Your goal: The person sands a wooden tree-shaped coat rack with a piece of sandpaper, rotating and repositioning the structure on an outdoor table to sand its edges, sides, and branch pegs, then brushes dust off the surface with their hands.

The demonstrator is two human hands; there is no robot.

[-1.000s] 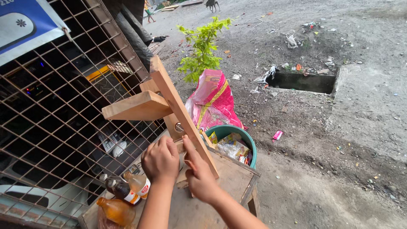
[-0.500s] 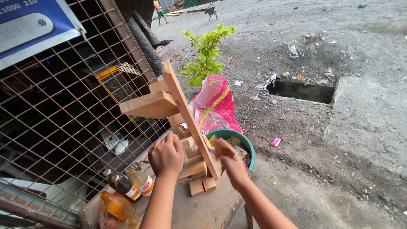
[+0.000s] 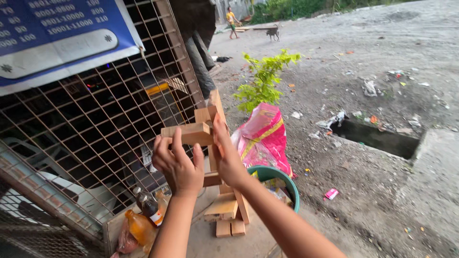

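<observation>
— Timber first: wooden frame [image 3: 217, 157], held up at chest height in front of a wire mesh grille [image 3: 95, 143], long post running upright and leaning slightly away at the top, short crosspiece jutting left near the upper end

— Grip on it?

— Left hand [image 3: 178, 165] just under the crosspiece, fingers spread and curled up onto its underside and end, palm turned away, half open rather than clenched. Right hand [image 3: 228, 160] wrapped round the post itself, thumb side up, closed firmly on the wood

— Nearer of the two?

— Right, flat against the long axis; left out on the side arm, so post lying right of it and above

— Lower end?

— Down on small wooden blocks [image 3: 228, 220] on a pale table top [image 3: 260, 241]; touching or just clear, hard to tell

— Around that?

— Bottles [image 3: 146, 212] at the table's left edge, green basin [image 3: 282, 179] just right, pink sack [image 3: 263, 138] behind, leafy shrub [image 3: 265, 81] beyond, blue sign [image 3: 57, 43] on the grille, open drain [image 3: 377, 138] well apart across the dirt ground
</observation>
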